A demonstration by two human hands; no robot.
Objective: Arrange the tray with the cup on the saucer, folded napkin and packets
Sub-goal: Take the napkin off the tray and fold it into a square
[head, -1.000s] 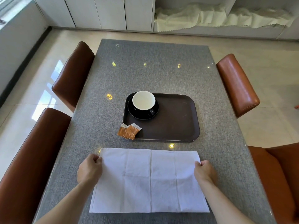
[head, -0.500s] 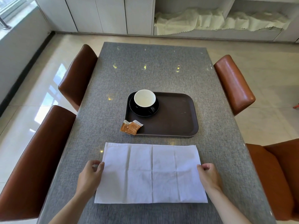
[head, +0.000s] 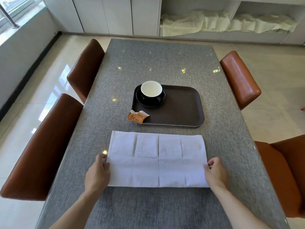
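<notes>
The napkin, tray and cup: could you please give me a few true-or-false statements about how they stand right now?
1. The cup sits on the saucer on the tray. True.
2. The napkin lies on the tray. False: it lies on the table, nearer the person.
3. The packets lie at the tray's near left corner. True.
4. Only the left hand holds the napkin. False: the right hand grips its other edge too.
5. The cup is full of coffee. False: it is empty.

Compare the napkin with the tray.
The napkin is white cloth with fold creases; the tray is dark brown and rigid with a raised rim. The napkin carries nothing, while the tray holds the cup on its saucer. Both are rectangular and lie on the table.
</notes>
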